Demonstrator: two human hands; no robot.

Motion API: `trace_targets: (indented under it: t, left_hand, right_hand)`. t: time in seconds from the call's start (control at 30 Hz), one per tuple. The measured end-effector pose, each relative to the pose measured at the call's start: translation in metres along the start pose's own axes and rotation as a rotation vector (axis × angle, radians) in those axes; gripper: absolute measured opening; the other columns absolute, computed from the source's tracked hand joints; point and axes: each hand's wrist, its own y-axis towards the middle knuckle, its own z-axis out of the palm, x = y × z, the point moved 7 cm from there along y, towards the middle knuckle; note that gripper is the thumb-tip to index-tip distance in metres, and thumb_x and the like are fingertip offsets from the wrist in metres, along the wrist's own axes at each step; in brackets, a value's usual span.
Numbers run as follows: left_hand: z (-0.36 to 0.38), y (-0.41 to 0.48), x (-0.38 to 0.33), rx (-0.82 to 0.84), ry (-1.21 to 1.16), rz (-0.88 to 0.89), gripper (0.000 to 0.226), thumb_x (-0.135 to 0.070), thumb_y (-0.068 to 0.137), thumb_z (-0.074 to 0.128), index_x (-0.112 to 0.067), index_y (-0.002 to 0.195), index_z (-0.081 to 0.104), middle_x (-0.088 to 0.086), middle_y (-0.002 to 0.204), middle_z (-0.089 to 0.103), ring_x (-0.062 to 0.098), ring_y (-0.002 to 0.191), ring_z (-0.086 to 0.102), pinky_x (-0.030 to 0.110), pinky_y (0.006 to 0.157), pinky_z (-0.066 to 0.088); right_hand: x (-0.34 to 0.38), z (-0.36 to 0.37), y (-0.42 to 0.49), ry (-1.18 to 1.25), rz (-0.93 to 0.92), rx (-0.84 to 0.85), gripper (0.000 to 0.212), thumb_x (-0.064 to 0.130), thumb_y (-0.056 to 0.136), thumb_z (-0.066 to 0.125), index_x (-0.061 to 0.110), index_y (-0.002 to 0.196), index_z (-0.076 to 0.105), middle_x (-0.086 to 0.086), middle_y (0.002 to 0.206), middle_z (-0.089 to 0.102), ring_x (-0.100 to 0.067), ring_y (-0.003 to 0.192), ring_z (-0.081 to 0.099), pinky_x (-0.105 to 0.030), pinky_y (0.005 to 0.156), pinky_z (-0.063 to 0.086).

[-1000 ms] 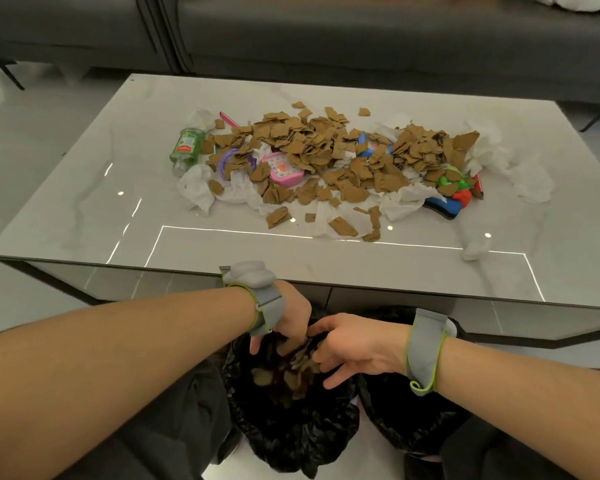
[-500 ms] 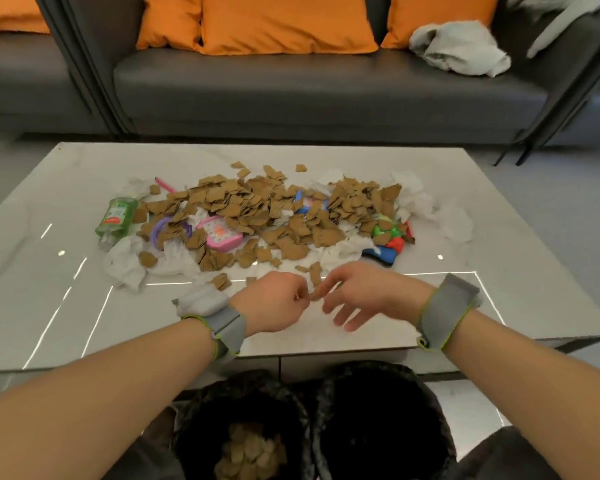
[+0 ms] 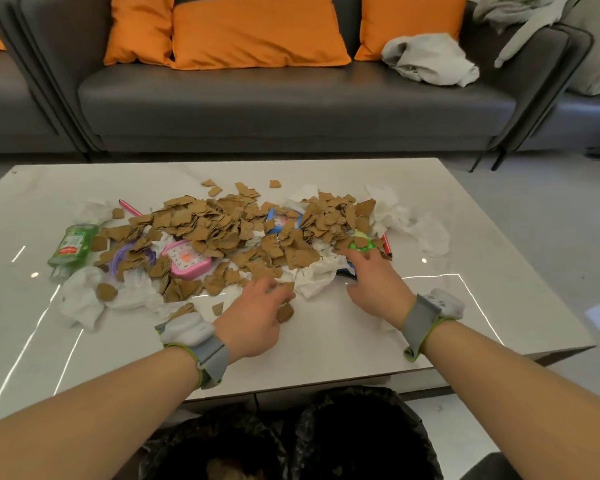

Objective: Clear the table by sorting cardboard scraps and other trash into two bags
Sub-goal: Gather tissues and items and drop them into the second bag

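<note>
Brown cardboard scraps [image 3: 222, 223], heap long left-to-right; left grip [image 3: 253, 317] around some, right grip [image 3: 374, 282] splayed.

left bag [image 3: 160, 455], right bag [image 3: 421, 441]: cut off by bottom edge, insides too dark to tell | blue box [image 3: 280, 220]: mostly buried under cardboard scraps [image 3: 201, 221] | purple ring [image 3: 123, 259]: half covered by scraps | bottle [image 3: 71, 244]: label too small to read | left hand [image 3: 253, 320]: fingertips blurred, grip unclear
</note>
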Motion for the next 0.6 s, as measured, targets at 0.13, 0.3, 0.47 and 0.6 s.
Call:
trace_targets:
  t: [0.13, 0.3, 0.47, 0.6]
  left_hand:
    - [-0.012, 0.003, 0.018, -0.114, 0.013, -0.136, 0.047, -0.009, 0.091, 0.051, -0.028, 0.134, 0.048, 0.002, 0.134, 0.039, 0.027, 0.125, 0.035, 0.042, 0.101, 0.042]
    - [-0.013, 0.003, 0.030, -0.116, 0.037, -0.119, 0.028, -0.010, 0.092, 0.053, -0.025, 0.116, 0.058, 0.001, 0.115, 0.047, 0.023, 0.114, 0.041, 0.034, 0.093, 0.043]
    - [-0.022, 0.003, 0.036, -0.156, -0.022, -0.127, 0.018, -0.017, 0.091, 0.059, -0.023, 0.108, 0.059, 0.001, 0.112, 0.051, 0.024, 0.107, 0.049, 0.035, 0.089, 0.047]
    - [-0.038, 0.002, 0.046, -0.222, -0.118, -0.189, 0.012, -0.024, 0.087, 0.068, -0.025, 0.096, 0.059, 0.000, 0.105, 0.058, 0.021, 0.098, 0.056, 0.030, 0.081, 0.047]
  right_hand:
    - [0.007, 0.011, 0.001, -0.107, -0.020, -0.001, 0.059, 0.034, 0.091, 0.054, 0.037, 0.147, 0.036, -0.013, 0.131, 0.034, -0.040, 0.123, 0.035, -0.047, 0.099, 0.044]
    - [0.022, 0.007, 0.005, -0.105, -0.052, -0.085, 0.037, 0.045, 0.090, 0.058, 0.030, 0.124, 0.057, -0.009, 0.119, 0.042, -0.032, 0.114, 0.043, -0.041, 0.088, 0.049]
    - [0.036, 0.006, 0.008, -0.040, -0.127, -0.107, 0.022, 0.038, 0.090, 0.062, 0.019, 0.102, 0.067, -0.007, 0.103, 0.046, -0.027, 0.098, 0.052, -0.038, 0.076, 0.050]
    - [0.042, -0.012, 0.013, 0.243, -0.109, -0.137, 0.017, 0.027, 0.088, 0.064, 0.015, 0.075, 0.062, -0.008, 0.081, 0.053, -0.026, 0.080, 0.055, -0.029, 0.059, 0.035]
